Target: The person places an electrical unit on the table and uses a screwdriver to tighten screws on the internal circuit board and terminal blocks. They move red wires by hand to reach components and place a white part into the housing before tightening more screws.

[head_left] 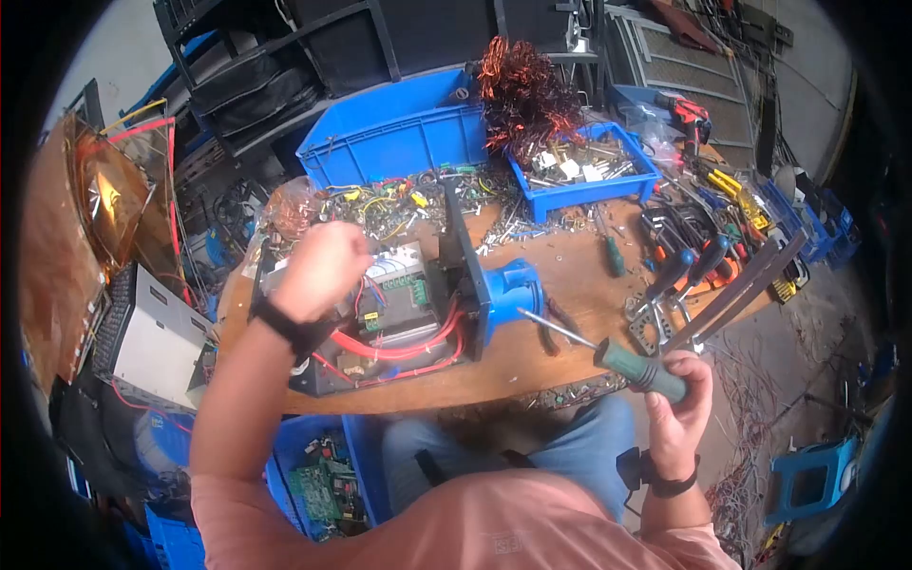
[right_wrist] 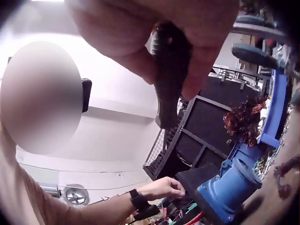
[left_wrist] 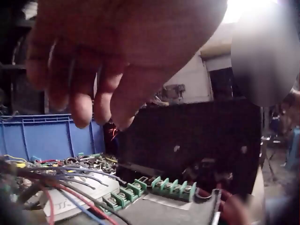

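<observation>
Wooden surface [head_left: 589,228] fills the middle of the room, with metal bits and wires piled on its far side. A big blue bin [head_left: 408,142] stands at the far edge. To its right, a blue tray [head_left: 541,202] holds metal pieces and small white blocks, and a clump of copper wire [head_left: 532,90] sits by its far left corner. Below the near left edge, another blue bin [head_left: 369,456] is full of green circuit boards [head_left: 318,484].

An open machine sits on the left of the surface. In it are a gray block [head_left: 408,299] and red wires [head_left: 408,352]. A yellow label [head_left: 371,321] is on the block, but its writing is too small to read. A blue part [head_left: 513,294] sticks out on the machine's right side.

The left hand [head_left: 328,261] is over the block. The left wrist view shows its fingers loosely bent, holding nothing, above green screw strips [left_wrist: 173,187]. The right hand [head_left: 682,408] grips a green screwdriver [head_left: 644,370], its tip pointing left at the blue part; I cannot tell if they touch. Only the right wrist view shows a round fan [right_wrist: 77,194].
</observation>
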`<state>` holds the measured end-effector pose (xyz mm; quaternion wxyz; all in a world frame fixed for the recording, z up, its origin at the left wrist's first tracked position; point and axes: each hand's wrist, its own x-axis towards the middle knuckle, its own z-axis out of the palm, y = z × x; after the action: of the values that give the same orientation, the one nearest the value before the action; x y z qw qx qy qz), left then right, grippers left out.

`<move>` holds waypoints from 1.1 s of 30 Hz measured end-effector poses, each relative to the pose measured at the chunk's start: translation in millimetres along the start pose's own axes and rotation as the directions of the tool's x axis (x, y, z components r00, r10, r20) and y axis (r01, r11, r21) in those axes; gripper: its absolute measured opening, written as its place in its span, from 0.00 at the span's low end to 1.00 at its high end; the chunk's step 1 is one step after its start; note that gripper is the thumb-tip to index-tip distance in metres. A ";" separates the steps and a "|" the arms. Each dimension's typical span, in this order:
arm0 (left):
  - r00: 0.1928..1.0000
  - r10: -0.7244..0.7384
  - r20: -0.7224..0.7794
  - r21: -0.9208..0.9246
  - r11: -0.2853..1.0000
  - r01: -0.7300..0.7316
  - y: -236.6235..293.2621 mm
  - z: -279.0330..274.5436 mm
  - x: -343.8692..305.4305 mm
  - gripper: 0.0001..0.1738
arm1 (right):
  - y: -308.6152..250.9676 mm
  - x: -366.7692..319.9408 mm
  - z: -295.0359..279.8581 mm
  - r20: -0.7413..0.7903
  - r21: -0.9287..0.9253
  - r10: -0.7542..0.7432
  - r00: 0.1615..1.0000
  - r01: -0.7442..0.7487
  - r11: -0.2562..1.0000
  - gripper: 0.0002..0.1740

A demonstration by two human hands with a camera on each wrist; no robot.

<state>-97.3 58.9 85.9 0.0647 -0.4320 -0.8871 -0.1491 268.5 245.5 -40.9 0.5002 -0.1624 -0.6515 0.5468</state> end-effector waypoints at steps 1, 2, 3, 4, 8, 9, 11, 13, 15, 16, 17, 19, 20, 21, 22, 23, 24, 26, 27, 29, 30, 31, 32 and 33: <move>0.994 0.107 -0.022 0.131 0.986 -0.104 1.5 14.2 13.2 0.07 | 0.2 0.1 -2.6 -0.002 0.012 0.001 1.000 -0.001 1.000 0.22; 0.996 0.086 0.030 0.197 0.976 -0.090 10.6 22.3 23.7 0.07 | -0.6 -0.4 -4.2 -0.005 0.025 0.004 1.000 -0.004 1.000 0.22; 0.995 0.059 0.081 0.263 0.962 -0.078 17.4 30.4 33.3 0.07 | -0.1 -0.8 -6.8 -0.007 0.036 0.009 1.000 -0.009 0.999 0.22; 0.992 0.034 0.121 0.294 0.953 -0.068 14.8 43.7 44.2 0.07 | 2.5 -1.9 -11.1 -0.008 0.013 0.008 1.000 -0.008 1.000 0.22; 0.970 -0.007 0.245 0.326 0.942 -0.076 20.9 66.6 74.6 0.11 | 9.6 -6.1 -24.8 0.016 0.022 0.052 0.999 -0.053 0.998 0.21; 0.968 -0.021 0.249 0.344 0.936 -0.069 22.5 67.8 78.9 0.11 | 11.7 -7.7 -27.9 0.020 0.039 0.061 0.998 -0.061 0.997 0.21; 0.965 -0.057 0.256 0.374 0.926 -0.045 22.5 71.9 84.9 0.12 | 16.3 -8.8 -34.1 0.039 0.068 0.078 0.996 -0.080 0.994 0.21; 0.968 -0.069 0.240 0.379 0.925 -0.028 19.2 76.3 87.7 0.10 | 20.2 -10.5 -37.6 0.015 0.075 0.107 0.994 -0.108 0.991 0.21; 0.961 -0.102 0.256 0.379 0.926 -0.003 25.4 75.7 86.1 0.10 | 20.2 -10.5 -42.0 -0.004 0.062 0.137 0.991 -0.137 0.989 0.21; 0.964 -0.100 0.246 0.378 0.926 -0.001 21.4 80.6 88.4 0.11 | 24.5 -11.0 -46.0 -0.003 0.016 0.107 0.994 -0.107 0.994 0.22; 0.961 -0.081 0.264 0.384 0.923 -0.027 21.6 80.0 88.8 0.11 | 27.2 -10.7 -46.8 0.012 0.045 0.100 0.995 -0.100 0.994 0.22; 0.954 -0.075 0.291 0.399 0.916 -0.050 24.7 77.8 89.1 0.13 | 31.7 -9.9 -47.4 0.044 0.099 0.083 0.996 -0.087 0.991 0.23; 0.952 -0.082 0.295 0.388 0.921 -0.041 25.0 77.8 89.3 0.13 | 33.8 -10.1 -48.8 0.042 0.085 0.089 0.995 -0.093 0.992 0.24; 0.949 -0.086 0.302 0.374 0.927 -0.035 25.9 78.3 89.3 0.13 | 32.2 -9.1 -46.8 0.039 0.086 0.102 0.994 -0.105 0.991 0.24; 0.948 -0.097 0.305 0.372 0.928 -0.025 28.8 76.7 88.3 0.13 | 27.7 -8.8 -43.1 0.032 0.085 0.115 0.993 -0.117 0.989 0.25; 0.955 -0.081 0.285 0.370 0.929 -0.032 24.2 80.4 89.5 0.13 | 24.3 -8.6 -40.5 0.021 0.084 0.125 0.992 -0.127 0.988 0.25; 0.954 -0.092 0.284 0.381 0.924 -0.024 23.6 81.2 89.0 0.13 | 23.0 -8.8 -39.7 0.030 0.084 0.127 0.991 -0.129 0.988 0.25; 0.954 -0.102 0.283 0.389 0.921 -0.017 25.8 79.9 88.5 0.13 | 22.9 -9.6 -39.0 0.028 0.087 0.123 0.992 -0.125 0.988 0.26; 0.953 -0.104 0.284 0.387 0.922 -0.015 27.3 78.4 87.4 0.13 | 23.3 -9.9 -38.7 0.036 0.087 0.120 0.992 -0.123 0.989 0.26; 0.953 -0.092 0.287 0.386 0.922 -0.027 28.5 77.9 86.5 0.12 | 24.4 -11.3 -38.4 0.047 0.088 0.119 0.992 -0.123 0.988 0.26; 0.954 -0.080 0.289 0.387 0.921 -0.040 27.9 77.7 86.1 0.12 | 24.7 -12.1 -37.7 0.041 0.086 0.111 0.993 -0.115 0.990 0.26; 0.954 -0.070 0.291 0.389 0.920 -0.051 27.4 77.4 85.2 0.12 | 24.3 -13.0 -37.4 0.038 0.085 0.117 0.992 -0.120 0.989 0.26; 0.952 -0.073 0.297 0.380 0.924 -0.047 27.2 76.7 84.1 0.12 | 24.0 -13.5 -36.9 0.036 0.085 0.122 0.992 -0.125 0.989 0.26; 0.951 -0.076 0.301 0.372 0.927 -0.044 27.6 75.6 83.8 0.12 | 23.6 -13.3 -36.5 0.034 0.086 0.126 0.991 -0.128 0.988 0.26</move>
<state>-126.4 161.8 40.4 0.0047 -0.4224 -0.9018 0.0917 296.8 263.7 -71.5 0.4616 -0.1735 -0.6223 0.6079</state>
